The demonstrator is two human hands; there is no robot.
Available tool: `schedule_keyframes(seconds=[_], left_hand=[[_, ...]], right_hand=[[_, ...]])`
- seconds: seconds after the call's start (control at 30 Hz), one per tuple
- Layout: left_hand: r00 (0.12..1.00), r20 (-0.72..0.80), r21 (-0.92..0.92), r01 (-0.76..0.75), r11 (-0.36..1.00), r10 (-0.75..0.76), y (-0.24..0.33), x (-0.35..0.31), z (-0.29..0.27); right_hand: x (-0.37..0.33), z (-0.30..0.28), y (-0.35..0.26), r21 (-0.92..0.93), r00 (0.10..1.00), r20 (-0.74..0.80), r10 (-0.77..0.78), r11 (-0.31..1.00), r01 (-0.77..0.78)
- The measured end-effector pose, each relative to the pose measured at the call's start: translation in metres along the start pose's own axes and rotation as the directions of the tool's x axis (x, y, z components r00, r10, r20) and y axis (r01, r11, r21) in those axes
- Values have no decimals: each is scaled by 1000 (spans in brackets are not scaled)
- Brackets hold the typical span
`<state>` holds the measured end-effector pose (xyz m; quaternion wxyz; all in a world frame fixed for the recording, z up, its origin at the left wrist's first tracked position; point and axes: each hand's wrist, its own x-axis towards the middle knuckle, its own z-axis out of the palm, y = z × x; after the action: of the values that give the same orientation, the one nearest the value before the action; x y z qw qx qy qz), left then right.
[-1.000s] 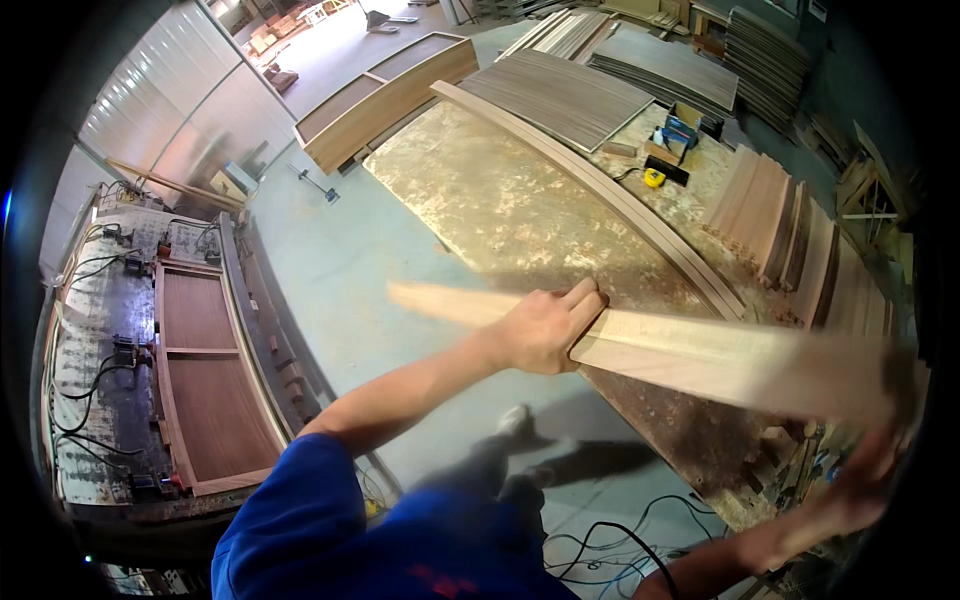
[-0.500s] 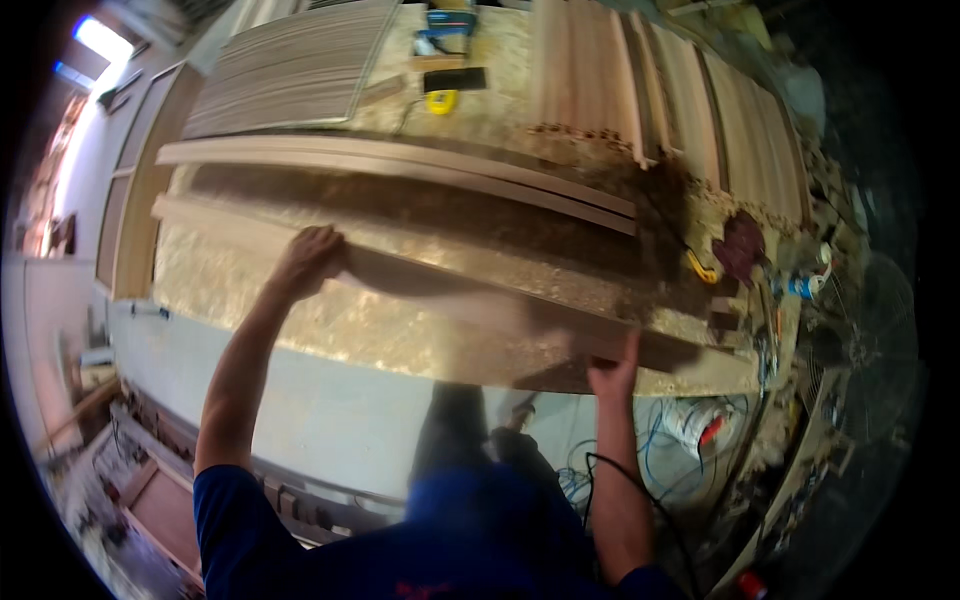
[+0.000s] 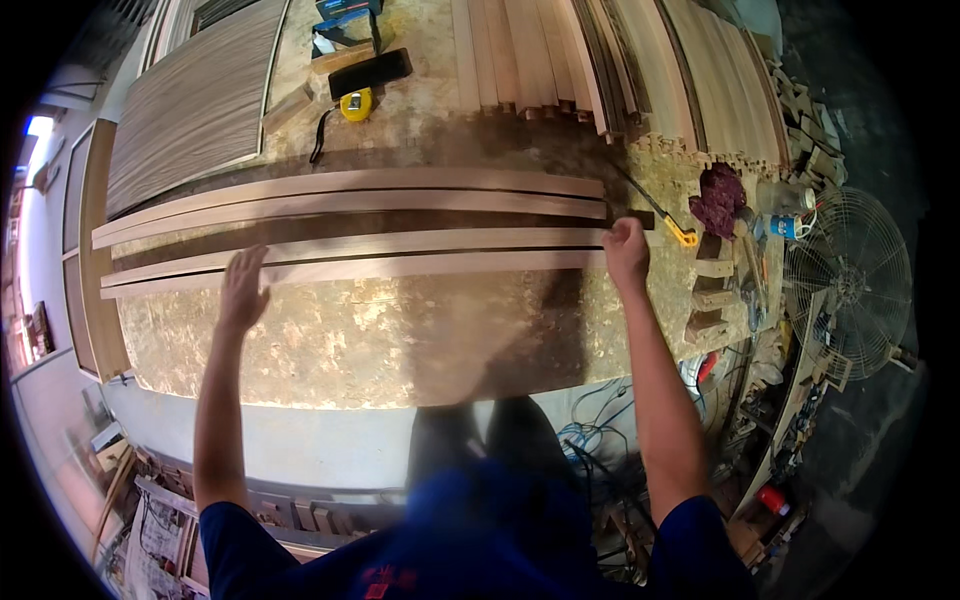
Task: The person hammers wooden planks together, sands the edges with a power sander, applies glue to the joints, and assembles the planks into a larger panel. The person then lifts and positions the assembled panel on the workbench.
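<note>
Two pairs of long, pale wooden strips lie across the worktable (image 3: 350,340), running left to right. A dark gap runs between the strips of each pair. My left hand (image 3: 242,285) rests on the nearer pair of strips (image 3: 430,250) towards their left end, fingers stretched out and thumb apart. At the right ends of that pair is my right hand (image 3: 627,250), its fingers curled in and touching or close to the strip ends. I see nothing held in it. Beyond lies the farther pair of strips (image 3: 400,192), with neither hand on it.
At the back are a stack of wood-grained panels (image 3: 200,100), a yellow tape measure (image 3: 355,105), a black flat case (image 3: 370,72) and rows of wooden strips (image 3: 530,60). To the right lie a yellow-handled tool (image 3: 683,233), a dark red cloth (image 3: 718,200) and a fan (image 3: 850,280).
The long wood piece that both hands held tilted at the near edge now lies flat as the nearer pair. My left hand has flattened, and my right has moved up to the strip ends.
</note>
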<state>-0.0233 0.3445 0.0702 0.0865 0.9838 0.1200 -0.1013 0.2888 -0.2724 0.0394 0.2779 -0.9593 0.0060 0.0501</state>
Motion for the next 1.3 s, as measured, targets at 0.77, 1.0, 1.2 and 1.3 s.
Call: schedule_keyframes(seconds=[0.77, 1.0, 1.2, 1.3], left_hand=[[738, 116, -543, -513, -664, -665, 266, 82, 29], [548, 369, -730, -329, -599, -750, 386, 84, 2], [672, 114, -687, -479, -547, -732, 387, 49, -2], [674, 28, -739, -484, -470, -738, 325, 42, 40]], right_hand=[[-43, -177, -53, 250, 787, 163, -595, 796, 551], [-28, -217, -17, 213, 488, 237, -840, 535, 817], [13, -289, 8, 357, 512, 661, -549, 830, 429], [15, -300, 43, 301, 452, 691, -565, 793, 530]])
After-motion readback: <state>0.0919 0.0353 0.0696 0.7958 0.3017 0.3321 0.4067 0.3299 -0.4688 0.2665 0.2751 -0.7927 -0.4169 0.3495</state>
